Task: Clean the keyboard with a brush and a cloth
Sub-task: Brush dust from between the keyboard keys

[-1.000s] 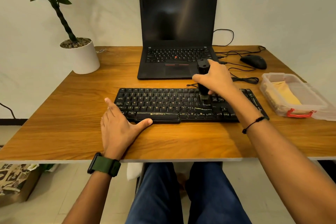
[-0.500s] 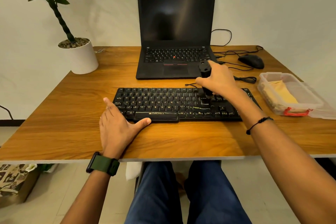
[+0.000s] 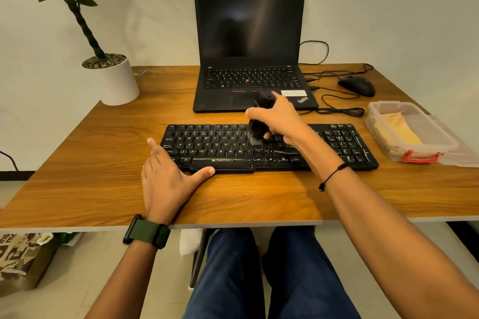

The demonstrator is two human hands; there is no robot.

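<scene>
A black keyboard [image 3: 220, 145] lies across the middle of the wooden desk [image 3: 90, 163]. My right hand [image 3: 278, 119] grips a black brush [image 3: 260, 122] upright, its bristles down on the keys near the keyboard's middle. My left hand [image 3: 166, 176] rests flat on the desk at the keyboard's front left corner, fingers straight, thumb against the front edge by the space bar. A yellow cloth [image 3: 396, 129] lies folded in a clear plastic box [image 3: 425, 149] at the right.
An open black laptop [image 3: 248, 59] stands behind the keyboard. A black mouse [image 3: 357, 85] and loose cables [image 3: 337, 109] sit at the back right. A white plant pot [image 3: 114, 83] stands at the back left. The desk's front edge is close to my wrists.
My right hand has swept the brush leftwards over the keys, from the right part of the main key block to the keyboard's middle. My left hand has stayed in place.
</scene>
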